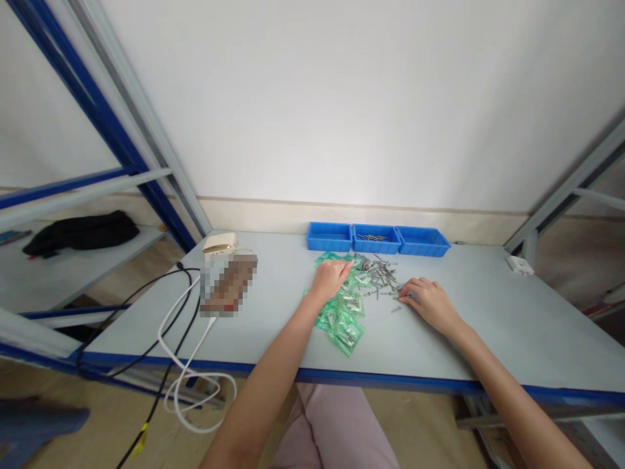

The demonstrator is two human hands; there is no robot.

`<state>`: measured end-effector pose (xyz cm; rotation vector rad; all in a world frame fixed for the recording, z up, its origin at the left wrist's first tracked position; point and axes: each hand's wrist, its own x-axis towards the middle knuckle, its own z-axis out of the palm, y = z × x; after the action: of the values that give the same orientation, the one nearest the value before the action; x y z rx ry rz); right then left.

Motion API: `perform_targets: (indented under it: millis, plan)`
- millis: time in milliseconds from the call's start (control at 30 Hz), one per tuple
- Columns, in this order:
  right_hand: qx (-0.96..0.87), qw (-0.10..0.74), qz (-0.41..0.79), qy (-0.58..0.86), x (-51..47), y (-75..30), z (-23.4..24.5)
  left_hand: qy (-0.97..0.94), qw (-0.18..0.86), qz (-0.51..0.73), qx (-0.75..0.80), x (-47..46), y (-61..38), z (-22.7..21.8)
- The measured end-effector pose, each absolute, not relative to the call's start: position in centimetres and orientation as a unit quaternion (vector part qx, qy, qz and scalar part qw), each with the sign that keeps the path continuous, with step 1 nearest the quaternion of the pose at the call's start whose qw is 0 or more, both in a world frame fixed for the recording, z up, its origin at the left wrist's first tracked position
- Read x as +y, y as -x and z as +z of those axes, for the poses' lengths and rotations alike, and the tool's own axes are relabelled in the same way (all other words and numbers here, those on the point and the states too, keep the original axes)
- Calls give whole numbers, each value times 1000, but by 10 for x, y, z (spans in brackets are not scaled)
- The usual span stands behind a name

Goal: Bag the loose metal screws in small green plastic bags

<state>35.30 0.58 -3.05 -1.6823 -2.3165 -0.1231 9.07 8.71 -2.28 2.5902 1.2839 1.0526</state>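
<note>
My left hand is closed above the green plastic bags, several of which have metal pieces inside. What its curled fingers hold, if anything, is hidden. To the right of the bags lies a loose heap of thin silver screws. My right hand rests low over the table at the heap's right edge, its thumb and fingertips pinched on a small screw. A few single screws lie scattered close to those fingertips.
Three joined blue bins stand by the wall; the middle bin has some screws in it. On the left of the table are a cream-coloured box, a blurred-out brown object and a white cable. A white device sits far right.
</note>
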Motion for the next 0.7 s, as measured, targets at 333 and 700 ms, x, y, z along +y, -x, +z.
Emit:
perform_targets:
  millis: [333,700]
  plan:
    - [-799,175,-105,565,4,-323,-23,-881,-23,295,370,78,-91,-25]
    - [-709,271,0,651,-35,-344,-55,-894,-35,269,356,90,-95,-25]
